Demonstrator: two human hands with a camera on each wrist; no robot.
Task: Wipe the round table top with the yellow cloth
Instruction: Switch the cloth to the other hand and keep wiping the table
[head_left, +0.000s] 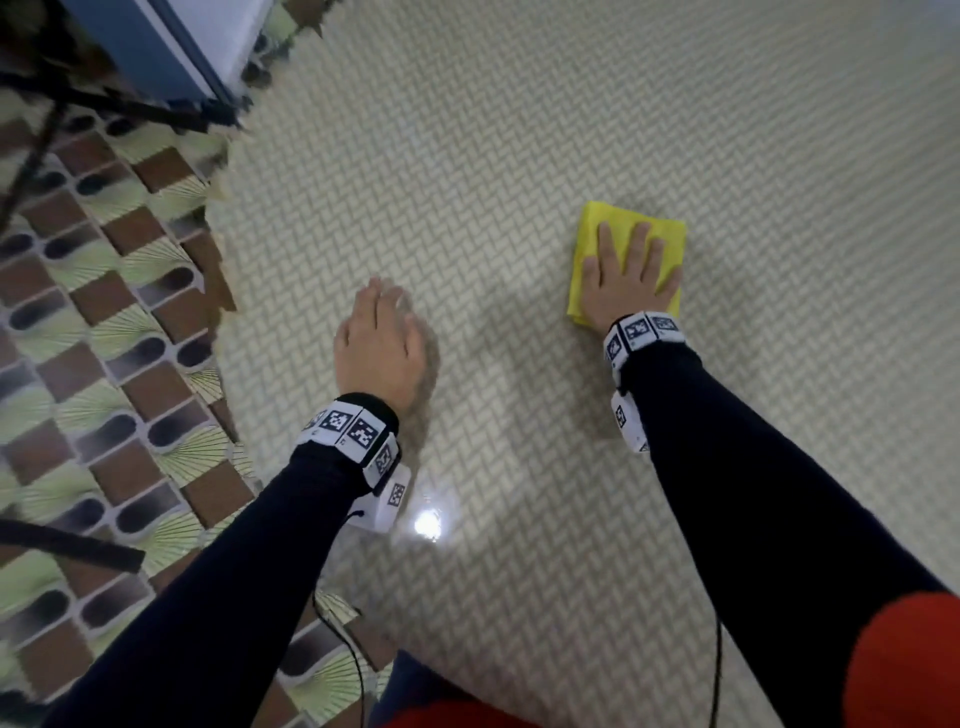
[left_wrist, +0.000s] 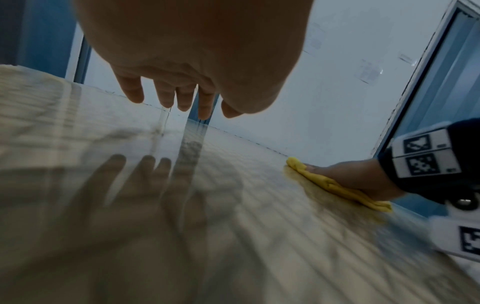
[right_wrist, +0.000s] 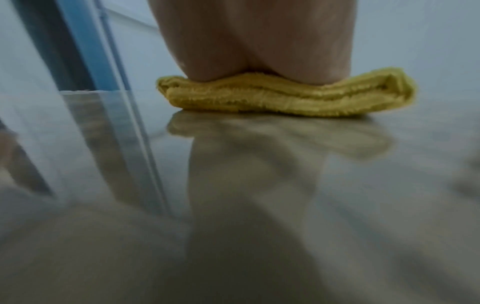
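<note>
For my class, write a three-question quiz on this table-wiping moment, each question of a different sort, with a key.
1. True or false: the right hand lies flat with spread fingers on the yellow cloth.
2. Multiple choice: the left hand is
A. pinching the cloth
B. open, holding nothing, over the table top
C. gripping the table's edge
3. Fill in the word: seen from the right wrist, the cloth is ______ into several layers, not spread out in one.

Key
1. True
2. B. The left wrist view shows its fingers above their reflection in the glossy top; contact cannot be told.
3. folded
</note>
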